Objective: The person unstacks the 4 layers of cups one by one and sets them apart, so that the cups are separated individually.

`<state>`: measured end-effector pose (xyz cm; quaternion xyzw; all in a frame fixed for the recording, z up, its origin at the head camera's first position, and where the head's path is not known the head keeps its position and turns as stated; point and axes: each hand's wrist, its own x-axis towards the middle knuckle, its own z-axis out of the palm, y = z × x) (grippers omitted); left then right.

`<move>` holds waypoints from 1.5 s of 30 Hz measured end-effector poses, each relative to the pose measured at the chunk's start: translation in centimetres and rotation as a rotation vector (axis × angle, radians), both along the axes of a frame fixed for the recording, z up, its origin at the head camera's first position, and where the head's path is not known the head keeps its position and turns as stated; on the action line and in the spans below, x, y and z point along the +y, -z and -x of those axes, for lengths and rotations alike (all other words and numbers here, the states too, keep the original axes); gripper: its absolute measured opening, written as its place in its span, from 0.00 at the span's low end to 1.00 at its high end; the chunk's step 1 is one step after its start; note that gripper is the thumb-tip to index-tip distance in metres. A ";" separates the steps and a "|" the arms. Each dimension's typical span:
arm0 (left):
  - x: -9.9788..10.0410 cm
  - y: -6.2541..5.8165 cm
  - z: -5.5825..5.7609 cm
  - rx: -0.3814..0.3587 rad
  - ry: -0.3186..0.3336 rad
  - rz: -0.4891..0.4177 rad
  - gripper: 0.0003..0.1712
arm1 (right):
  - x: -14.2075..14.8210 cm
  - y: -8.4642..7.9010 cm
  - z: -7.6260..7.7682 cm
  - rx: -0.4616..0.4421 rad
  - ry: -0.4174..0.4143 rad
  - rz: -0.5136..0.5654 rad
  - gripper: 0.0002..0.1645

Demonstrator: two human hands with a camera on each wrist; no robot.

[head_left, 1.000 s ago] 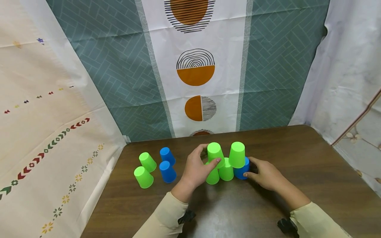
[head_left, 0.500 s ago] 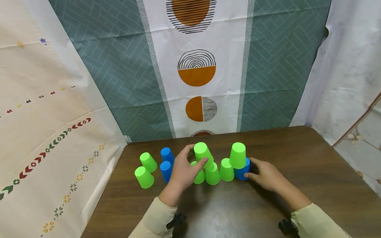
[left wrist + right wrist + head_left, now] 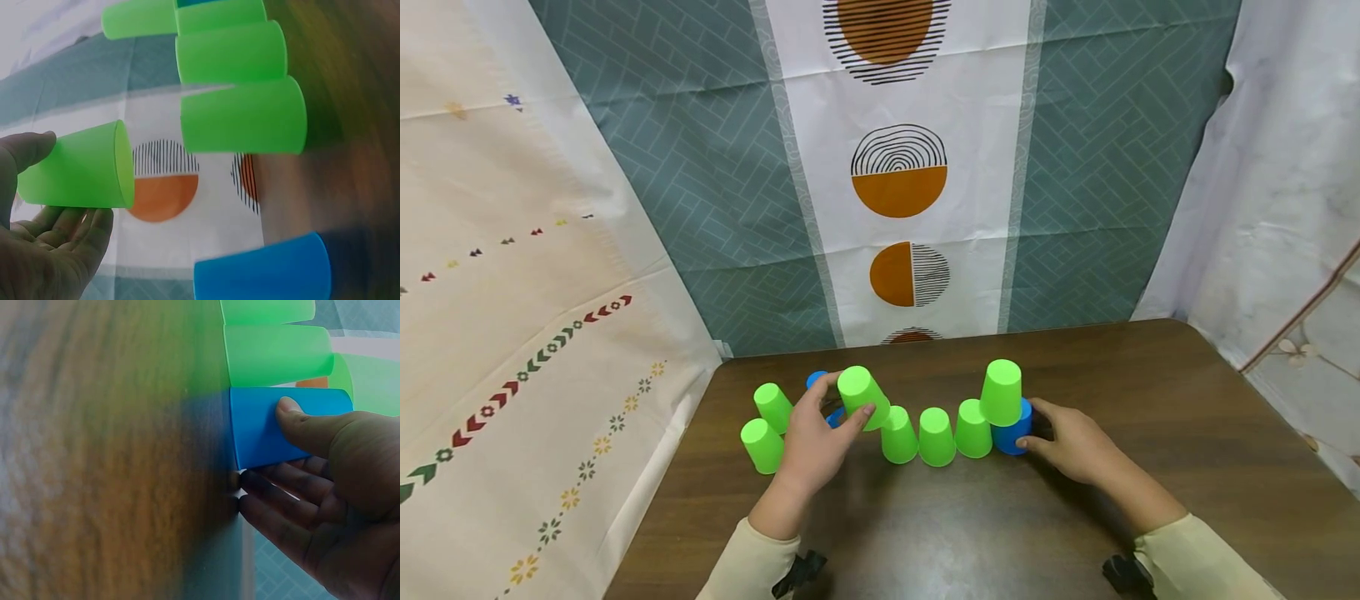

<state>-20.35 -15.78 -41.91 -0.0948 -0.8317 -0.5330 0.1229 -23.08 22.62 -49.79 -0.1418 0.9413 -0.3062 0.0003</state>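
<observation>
My left hand point(image 3: 808, 446) holds an upside-down green cup point(image 3: 862, 398) in the air, to the left of a row of cups. In the left wrist view the thumb and fingers lie on opposite sides of that held cup point(image 3: 81, 165). Three green cups, among them the middle one point(image 3: 936, 437), and a blue cup point(image 3: 1011, 435) at the right end form the row, all rim down. Another green cup point(image 3: 1002, 392) sits on top, across the blue cup and its green neighbour. My right hand point(image 3: 1067, 437) grips the blue cup, its thumb on the near side point(image 3: 262, 428).
Behind and left of my left hand stand two green cups, the nearer one point(image 3: 762, 446) and the farther one point(image 3: 772, 407), and two partly hidden blue cups point(image 3: 817, 379). A patterned cloth point(image 3: 895, 283) hangs behind the far edge of the brown table point(image 3: 970, 533).
My left hand has carried its green cup left, from over the row to beyond its left end, uncovering the leftmost green cup. The right hand keeps its grip on the blue cup.
</observation>
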 end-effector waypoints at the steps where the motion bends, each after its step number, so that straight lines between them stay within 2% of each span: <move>1: -0.3 0.0 -0.1 -0.006 -0.005 -0.001 0.28 | 0.0 0.0 0.0 0.001 0.001 -0.002 0.42; 10: -3.3 0.7 -1.3 -0.004 -0.068 0.006 0.31 | 0.1 0.1 -0.1 0.002 0.000 -0.015 0.43; 16: -5.3 1.4 -2.2 -0.030 -0.130 0.014 0.32 | 0.0 0.1 0.0 -0.001 -0.002 -0.009 0.43; 24: -7.5 2.2 -3.3 -0.042 -0.198 0.084 0.32 | 0.0 0.1 0.0 0.000 -0.002 -0.005 0.43; 35: -10.0 3.5 -4.5 -0.095 -0.205 0.118 0.29 | -0.1 -0.1 0.0 0.001 -0.001 -0.007 0.43; 45: -12.0 4.9 -4.9 -0.157 -0.219 0.165 0.30 | -0.1 -0.1 -0.1 -0.007 0.001 -0.002 0.43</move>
